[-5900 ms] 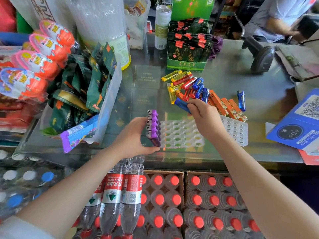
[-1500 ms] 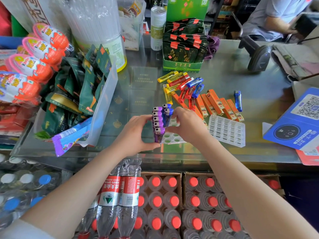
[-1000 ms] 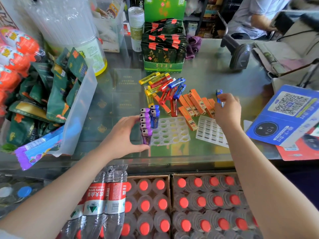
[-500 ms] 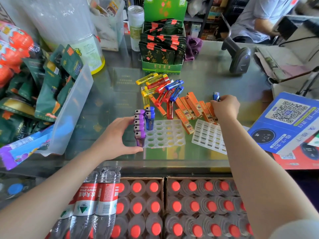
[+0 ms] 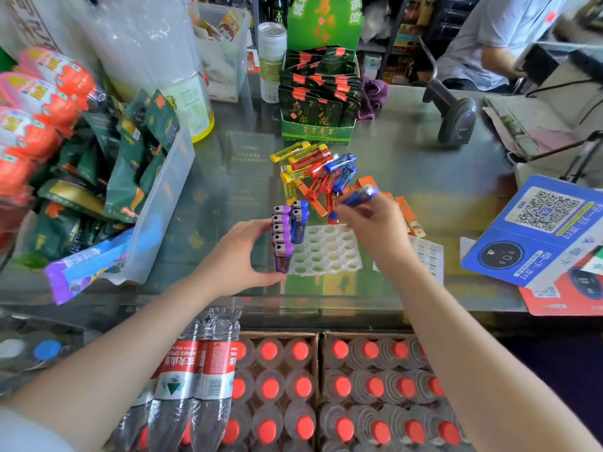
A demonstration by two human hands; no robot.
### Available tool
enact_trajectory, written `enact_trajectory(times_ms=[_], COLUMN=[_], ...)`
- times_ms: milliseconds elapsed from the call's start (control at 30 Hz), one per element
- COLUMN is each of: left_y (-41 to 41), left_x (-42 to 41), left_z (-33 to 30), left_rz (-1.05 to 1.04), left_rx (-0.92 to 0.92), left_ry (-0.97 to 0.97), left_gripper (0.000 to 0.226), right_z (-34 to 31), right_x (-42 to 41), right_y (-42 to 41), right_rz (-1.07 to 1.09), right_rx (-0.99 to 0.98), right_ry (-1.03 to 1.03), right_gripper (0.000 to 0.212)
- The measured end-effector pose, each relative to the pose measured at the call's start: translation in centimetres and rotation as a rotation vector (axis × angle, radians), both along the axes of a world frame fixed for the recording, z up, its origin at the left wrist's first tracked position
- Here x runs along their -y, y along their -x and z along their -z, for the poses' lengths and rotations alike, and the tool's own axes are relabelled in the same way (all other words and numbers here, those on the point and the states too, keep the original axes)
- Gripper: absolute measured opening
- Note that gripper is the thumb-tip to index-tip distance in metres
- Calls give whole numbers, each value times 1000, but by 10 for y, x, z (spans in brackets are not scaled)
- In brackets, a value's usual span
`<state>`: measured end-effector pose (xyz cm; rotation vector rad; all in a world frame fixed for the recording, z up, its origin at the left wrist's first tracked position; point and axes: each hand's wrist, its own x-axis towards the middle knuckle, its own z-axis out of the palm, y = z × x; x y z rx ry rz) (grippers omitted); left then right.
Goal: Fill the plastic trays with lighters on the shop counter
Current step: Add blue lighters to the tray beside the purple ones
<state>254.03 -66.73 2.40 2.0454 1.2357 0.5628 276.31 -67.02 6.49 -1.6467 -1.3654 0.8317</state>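
at frame centre our left hand (image 5: pixel 239 257) grips the purple lighters (image 5: pixel 281 238) standing in the tray (image 5: pixel 329 252); our right hand (image 5: pixel 375 228) pinches a blue lighter (image 5: pixel 360 195).

Small shop: glass counter (image 5: pixel 424 164), barcode scanner (image 5: pixel 455 117), snack displays (image 5: pixel 318 99), bottled water crates (image 5: pixel 326 386).

A single wide-angle head view looks forward and steeply down from close above the glass tabletop (image 5: pixel 424 177). Both forearms enter from 6 o'clock; crates of bottles (image 5: pixel 326 386) fill the bottom edge, and shelves curve away at 12 o'clock.
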Motion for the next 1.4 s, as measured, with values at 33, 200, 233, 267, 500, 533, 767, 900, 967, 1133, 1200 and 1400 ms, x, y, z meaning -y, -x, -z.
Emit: enact_trajectory(times_ms=[33,200,233,267,500,533,767,900,967,1133,1200,1400], left_y=[1,12,15,18,30,31,31,32,32,31,30,27], left_x=[1,6,6,6,11,12,11,8,8,5,4,-7], left_z=[1,6,8,9,6,6,4,4,2,-2,-2,6], left_rz=[0,-27,-29,-29,-45,-43,-40,-37,-33,-19,-14,-26], left_rx=[8,-32,-50,-59,-106,-106,-97,-94,-84,-87,-95,-63], left_ry=[-12,-27,-29,-26,0,-6,-3,1,5,6,-3,39], left_gripper=[69,68,71,72,78,79,80,78,78,78,78,79], right_z=[3,17,18,19,22,21,6,7,12,20,19,16], right_x=[7,23,24,26,28,28,29,28,29,22,14,-24], right_y=[9,33,36,40,63,63,70,78,78,62,48,15], right_rz=[-71,-170,-183,-202,-286,-295,-366,-322,-307,-402,-383,-13], right_rx=[14,30,49,78,255,290,694,817,854,860,700,456], right_ry=[28,56,39,30,34,30,21,-9,-48,-110,-134,-137], right_gripper=[6,11,14,17,15,16,21,25,26,22,14,17])
